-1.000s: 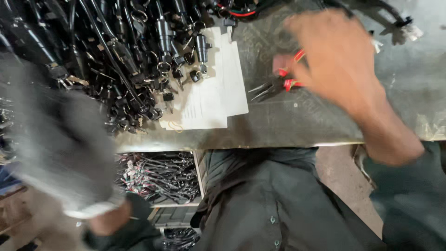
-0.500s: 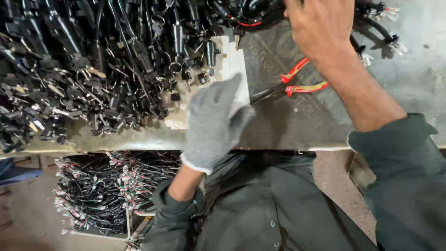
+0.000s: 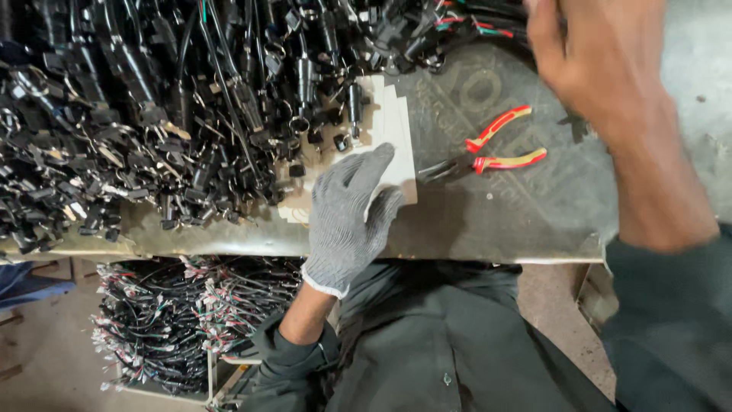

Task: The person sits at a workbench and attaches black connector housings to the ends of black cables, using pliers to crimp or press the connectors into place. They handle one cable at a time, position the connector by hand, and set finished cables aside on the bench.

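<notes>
My left hand (image 3: 352, 212), in a grey knit glove, lies flat on a stack of white paper sheets (image 3: 396, 126) near the front edge of the workbench, fingers together and pressing down on the stack. My bare right hand (image 3: 602, 65) hovers blurred above the right side of the bench, fingers loosely curled, holding nothing that I can see. Red-handled pliers (image 3: 496, 152) lie on the bench between the two hands, jaws pointing toward the paper. A big heap of black cable assemblies (image 3: 152, 114) covers the left and far part of the bench.
The workbench top (image 3: 518, 221) is grey metal with a front edge close to my body. Below it on the left, a crate holds bundles of black wire harnesses (image 3: 175, 320). More wires with coloured ends (image 3: 473, 23) lie at the far edge.
My left hand came in from the lower left and settled on the paper stack. My right hand lifted off the pliers and shifted right and up, leaving them on the bench.
</notes>
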